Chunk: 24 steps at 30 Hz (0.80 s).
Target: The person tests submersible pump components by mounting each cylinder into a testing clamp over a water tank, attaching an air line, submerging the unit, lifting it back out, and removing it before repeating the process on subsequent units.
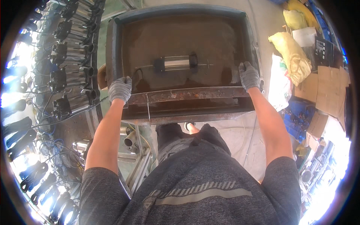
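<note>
A steel tank [176,9] with a rusty rim holds brown, murky water. A shiny metal cylinder with black end caps [177,63] lies level in the water, a thin rod or wire reaching out from each end. Across the near part of the tank runs a rusty crossbar [187,93]. My left hand [120,90], in a grey striped glove, is closed over the tank's left side by the crossbar's end. My right hand [249,76], gloved alike, grips the right side near the other end, thumb inward. Neither hand touches the cylinder.
To the left, a rack [98,41] carries several metal cylinders with black ends and cables. Pipes [130,139] lie below the tank's left. On the right stand a yellow sack [294,56], cardboard boxes [330,92] and blue items [294,123].
</note>
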### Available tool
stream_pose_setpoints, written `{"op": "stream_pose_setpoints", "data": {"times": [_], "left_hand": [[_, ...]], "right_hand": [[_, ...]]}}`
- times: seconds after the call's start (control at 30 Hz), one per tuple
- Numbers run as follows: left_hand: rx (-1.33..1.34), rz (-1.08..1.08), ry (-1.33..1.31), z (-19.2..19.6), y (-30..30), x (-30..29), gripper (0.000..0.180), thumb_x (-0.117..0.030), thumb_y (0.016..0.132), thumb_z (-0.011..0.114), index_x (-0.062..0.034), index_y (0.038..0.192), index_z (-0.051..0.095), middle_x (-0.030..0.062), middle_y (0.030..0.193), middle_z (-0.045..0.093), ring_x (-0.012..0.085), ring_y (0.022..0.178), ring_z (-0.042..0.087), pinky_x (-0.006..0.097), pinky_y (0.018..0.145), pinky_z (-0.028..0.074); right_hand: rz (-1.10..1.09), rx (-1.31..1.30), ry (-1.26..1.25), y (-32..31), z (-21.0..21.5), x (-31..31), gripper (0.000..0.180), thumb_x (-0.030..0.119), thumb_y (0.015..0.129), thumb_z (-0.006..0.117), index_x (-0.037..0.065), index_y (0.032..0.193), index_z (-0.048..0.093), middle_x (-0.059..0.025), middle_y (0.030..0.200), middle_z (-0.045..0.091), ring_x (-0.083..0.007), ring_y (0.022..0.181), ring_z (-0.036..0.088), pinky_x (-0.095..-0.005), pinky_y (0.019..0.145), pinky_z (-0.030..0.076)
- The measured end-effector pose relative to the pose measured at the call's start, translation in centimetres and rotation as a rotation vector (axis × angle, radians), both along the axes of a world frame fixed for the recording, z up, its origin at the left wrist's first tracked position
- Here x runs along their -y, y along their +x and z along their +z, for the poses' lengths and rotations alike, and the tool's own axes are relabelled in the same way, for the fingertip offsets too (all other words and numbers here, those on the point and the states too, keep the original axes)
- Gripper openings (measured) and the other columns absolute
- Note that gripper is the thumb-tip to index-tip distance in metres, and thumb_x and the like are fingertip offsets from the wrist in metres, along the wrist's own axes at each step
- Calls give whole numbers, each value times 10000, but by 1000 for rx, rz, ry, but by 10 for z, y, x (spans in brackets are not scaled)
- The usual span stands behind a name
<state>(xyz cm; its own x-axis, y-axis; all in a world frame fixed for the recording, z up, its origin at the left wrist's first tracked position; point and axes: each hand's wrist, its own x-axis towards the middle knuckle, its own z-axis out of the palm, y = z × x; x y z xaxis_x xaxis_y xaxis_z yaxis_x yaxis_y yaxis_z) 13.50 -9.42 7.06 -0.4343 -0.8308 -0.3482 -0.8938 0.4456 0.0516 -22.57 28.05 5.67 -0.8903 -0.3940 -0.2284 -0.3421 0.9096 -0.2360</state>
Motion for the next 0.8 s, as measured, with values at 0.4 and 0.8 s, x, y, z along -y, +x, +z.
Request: {"op": "stream_pose_setpoints", "data": {"times": [0.4, 0.8], "left_hand": [[-16, 23, -1, -3, 1, 2, 465, -497, 1018, 525, -134, 1149, 785, 236, 1083, 744, 448, 1052, 703, 523, 956, 551], [8, 10, -3, 2, -2, -1, 481, -478, 1034, 460, -130, 1121, 781, 225, 1087, 742, 450, 1044, 692, 535, 940, 547]], "right_hand": [[24, -39, -30, 1, -1, -1, 425, 412, 1061, 487, 53, 1182, 679, -291, 1086, 721, -495, 1065, 670, -572, 935, 527], [11, -20, -25, -3, -7, -3, 403, 423, 1057, 499, 79, 1163, 679, -289, 1079, 722, -500, 1062, 667, -586, 926, 519]]}}
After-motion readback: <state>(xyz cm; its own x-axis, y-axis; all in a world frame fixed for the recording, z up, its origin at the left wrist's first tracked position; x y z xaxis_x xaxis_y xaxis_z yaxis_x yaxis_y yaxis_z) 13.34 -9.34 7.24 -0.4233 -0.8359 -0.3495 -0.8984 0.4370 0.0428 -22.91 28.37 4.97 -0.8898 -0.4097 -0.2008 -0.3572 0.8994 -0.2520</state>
